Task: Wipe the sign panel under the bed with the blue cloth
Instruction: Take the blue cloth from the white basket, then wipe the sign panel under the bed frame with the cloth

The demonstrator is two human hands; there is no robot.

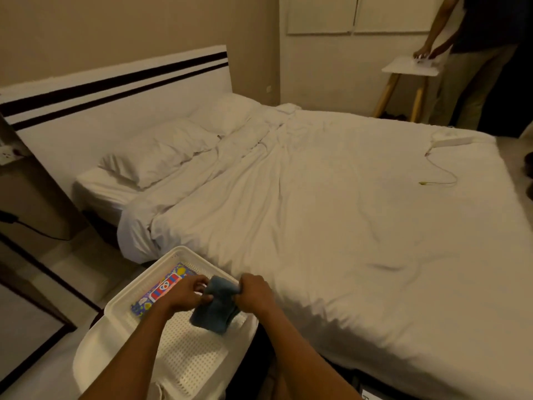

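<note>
While both hands work above the basket, the entries stand as follows.

Cloth: the blue cloth (217, 307) hangs bunched between the two hands, its lower end drooping below the fingers toward the basket floor.
Left hand: the left hand (187, 294) has its fingers pinched together on the cloth's left edge.
Right hand: the right hand (255, 293) has its fingers closed on the cloth's right upper corner.
Basket: the white basket (121, 301) sits beneath the fingers; a bright printed card (161, 290) lies in it, just left of the left fingers.
Bed: the bed (331, 212) spreads beyond and to the right of the fingers.
Sign panel: not identifiable; the space under the bed is dark, below and right of the right hand.
Step in hand: by my judgement, gathering and folding the cloth; no wiping begun.
Next move calls for: one firm grip on the cloth, then a low reach under the bed edge.
</note>
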